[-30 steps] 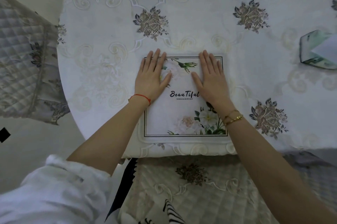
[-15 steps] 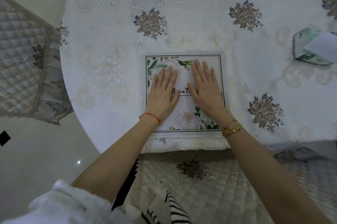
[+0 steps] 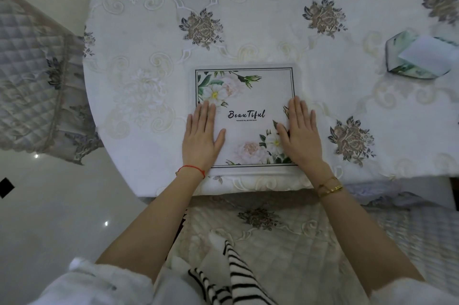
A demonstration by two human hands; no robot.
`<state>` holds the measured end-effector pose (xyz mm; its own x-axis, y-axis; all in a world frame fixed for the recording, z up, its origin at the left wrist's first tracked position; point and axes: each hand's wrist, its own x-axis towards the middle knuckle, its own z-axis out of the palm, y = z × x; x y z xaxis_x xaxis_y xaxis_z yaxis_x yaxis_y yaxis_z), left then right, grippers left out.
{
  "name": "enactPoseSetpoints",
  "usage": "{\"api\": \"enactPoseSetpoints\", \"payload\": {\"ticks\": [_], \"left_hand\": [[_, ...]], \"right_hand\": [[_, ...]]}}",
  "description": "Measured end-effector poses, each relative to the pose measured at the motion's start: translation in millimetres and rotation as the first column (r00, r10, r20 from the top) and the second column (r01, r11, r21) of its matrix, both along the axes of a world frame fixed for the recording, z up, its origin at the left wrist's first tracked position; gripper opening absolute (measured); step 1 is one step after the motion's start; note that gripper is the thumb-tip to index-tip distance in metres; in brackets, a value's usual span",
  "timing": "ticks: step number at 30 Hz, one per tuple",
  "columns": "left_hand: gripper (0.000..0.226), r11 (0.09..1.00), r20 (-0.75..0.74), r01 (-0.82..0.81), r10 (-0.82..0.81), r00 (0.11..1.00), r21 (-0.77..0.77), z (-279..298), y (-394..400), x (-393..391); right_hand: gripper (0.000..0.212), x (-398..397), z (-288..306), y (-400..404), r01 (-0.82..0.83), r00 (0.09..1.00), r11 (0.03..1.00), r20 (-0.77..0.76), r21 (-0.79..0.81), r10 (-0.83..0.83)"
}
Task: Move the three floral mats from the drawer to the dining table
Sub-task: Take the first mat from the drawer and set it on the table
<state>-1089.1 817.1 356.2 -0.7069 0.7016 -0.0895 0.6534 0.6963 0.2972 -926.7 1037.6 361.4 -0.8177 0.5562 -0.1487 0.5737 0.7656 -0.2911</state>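
A white floral mat (image 3: 250, 96) printed with flowers and the word "Beautiful" lies flat on the round dining table (image 3: 273, 39), near its front edge. Whether more mats lie stacked under it cannot be told. My left hand (image 3: 202, 139) rests palm down on the mat's lower left edge, fingers together and flat. My right hand (image 3: 301, 134) lies palm down on the mat's lower right edge. Neither hand grips anything.
A green-and-white tissue box (image 3: 419, 56) stands at the table's right side. A quilted chair (image 3: 32, 91) is at the left, and another quilted seat (image 3: 273, 235) sits under the table edge in front of me. Glossy floor (image 3: 49, 205) lies lower left.
Both hands slid from the mat's middle outward and back toward me, to its lower side edges. The mat's centre and text are uncovered.
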Motion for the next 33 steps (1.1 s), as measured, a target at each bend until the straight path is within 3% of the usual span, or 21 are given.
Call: {"api": "enactPoseSetpoints", "payload": {"ticks": [2,9,24,29,33], "left_hand": [[0.065,1.000,0.016,-0.016,0.016,1.000,0.009,3.2,-11.3,9.2],[0.063,0.988,0.028,0.149,-0.150,0.988,0.033,13.5,-29.7,57.5],[0.068,0.992,0.048,0.073,-0.069,0.997,-0.103,9.3,-70.2,52.7],[0.061,0.992,0.077,0.119,-0.116,0.990,-0.034,36.1,-93.5,48.5],[0.048,0.984,0.018,0.139,-0.142,0.990,0.111,64.1,-111.0,48.2]], "right_hand": [[0.067,6.5,4.0,-8.3,0.009,1.000,1.000,-0.014,0.008,-0.009],[0.068,13.0,4.4,-67.7,-0.140,0.990,0.990,-0.011,0.026,0.140],[0.073,54.3,4.4,-72.4,-0.018,0.999,1.000,0.041,0.014,0.018],[0.065,65.9,23.3,-76.0,0.043,0.999,0.999,0.011,-0.005,-0.042],[0.048,61.4,51.6,-88.0,0.032,0.993,0.998,-0.119,0.056,-0.025]]}}
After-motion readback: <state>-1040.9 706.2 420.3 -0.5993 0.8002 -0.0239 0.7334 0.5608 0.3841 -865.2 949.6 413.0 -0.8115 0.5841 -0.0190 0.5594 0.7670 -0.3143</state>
